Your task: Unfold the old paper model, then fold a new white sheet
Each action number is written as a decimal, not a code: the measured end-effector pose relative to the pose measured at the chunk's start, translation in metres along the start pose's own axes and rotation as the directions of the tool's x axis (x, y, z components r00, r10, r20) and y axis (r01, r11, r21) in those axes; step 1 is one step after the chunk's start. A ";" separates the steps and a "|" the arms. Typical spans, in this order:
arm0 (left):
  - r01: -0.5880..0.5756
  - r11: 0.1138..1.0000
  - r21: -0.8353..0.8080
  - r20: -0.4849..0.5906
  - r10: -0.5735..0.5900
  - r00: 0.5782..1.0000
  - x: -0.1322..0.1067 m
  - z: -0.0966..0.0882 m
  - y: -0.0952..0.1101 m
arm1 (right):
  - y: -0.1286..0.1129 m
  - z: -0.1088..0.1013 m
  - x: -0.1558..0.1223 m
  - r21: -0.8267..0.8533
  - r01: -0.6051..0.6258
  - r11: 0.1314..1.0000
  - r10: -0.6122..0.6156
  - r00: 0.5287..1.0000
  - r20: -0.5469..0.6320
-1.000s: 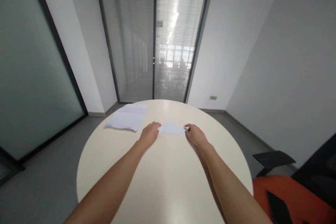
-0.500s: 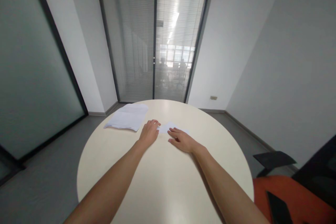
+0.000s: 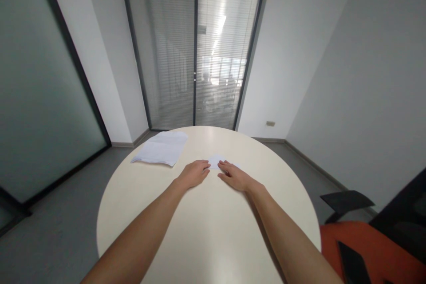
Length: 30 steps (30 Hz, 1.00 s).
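Observation:
A small white sheet of paper [image 3: 214, 161], seemingly folded, lies flat on the round cream table [image 3: 206, 230]. My left hand [image 3: 195, 174] rests at its left side, fingers stretched out with the tips on or beside the paper's edge. On the right part of the paper, my right hand [image 3: 235, 176] lies with its fingers extended and the thumb apart. Both hands partly cover the paper, so its full outline is hidden. Neither hand grips anything.
A stack of white paper [image 3: 162, 147] lies at the table's far left. An orange chair [image 3: 359, 244] with black armrests stands at the right, close to the table edge. Beyond the table is a glass door [image 3: 173, 75] with blinds.
My left hand has slid right and slightly nearer along the paper, its fingers now pointing more to the right. My right hand has shifted slightly right.

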<state>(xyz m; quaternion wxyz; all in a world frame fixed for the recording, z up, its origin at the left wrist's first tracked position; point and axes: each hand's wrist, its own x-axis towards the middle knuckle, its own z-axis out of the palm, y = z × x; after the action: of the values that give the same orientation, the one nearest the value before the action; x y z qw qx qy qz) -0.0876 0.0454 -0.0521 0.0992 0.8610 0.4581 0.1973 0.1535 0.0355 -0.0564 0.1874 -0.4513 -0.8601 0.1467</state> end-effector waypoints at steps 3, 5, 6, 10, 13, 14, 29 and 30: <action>0.010 1.000 0.015 -0.001 -0.010 1.000 0.000 0.000 0.000 | 0.002 -0.003 -0.001 -0.012 -0.012 1.000 0.012 1.000 0.005; 0.006 0.999 0.032 -0.011 -0.005 1.000 0.000 0.000 0.000 | 0.002 -0.004 -0.001 -0.010 -0.010 1.000 0.010 1.000 -0.005; 0.002 0.999 0.043 -0.018 -0.001 1.000 0.000 -0.001 0.001 | 0.001 -0.005 -0.001 -0.005 -0.007 1.000 0.007 1.000 -0.015; -0.012 0.997 0.082 -0.043 0.015 0.999 -0.001 -0.005 0.003 | -0.001 -0.009 -0.002 0.006 -0.049 0.999 0.049 0.997 -0.053; -0.005 0.994 0.105 -0.033 0.009 0.999 -0.002 -0.009 0.006 | -0.003 -0.013 -0.002 -0.007 -0.087 0.996 0.086 0.993 -0.075; -0.001 0.994 0.111 -0.027 0.005 1.000 -0.002 -0.010 0.007 | -0.003 -0.015 -0.001 -0.015 -0.092 0.996 0.090 0.993 -0.080; -0.018 0.986 0.164 -0.054 0.027 0.998 -0.002 -0.012 0.011 | -0.002 -0.016 0.000 -0.099 -0.125 0.987 0.113 0.987 -0.118; -0.019 0.986 0.168 -0.056 0.029 0.998 -0.002 -0.012 0.012 | -0.003 -0.016 0.000 -0.100 -0.126 0.987 0.114 0.986 -0.119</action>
<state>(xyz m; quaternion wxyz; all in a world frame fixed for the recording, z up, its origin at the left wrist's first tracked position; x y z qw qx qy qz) -0.0850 0.0368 -0.0379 0.0107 0.8657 0.4653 0.1844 0.1589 0.0348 -0.0408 0.2020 -0.5192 -0.8260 0.0857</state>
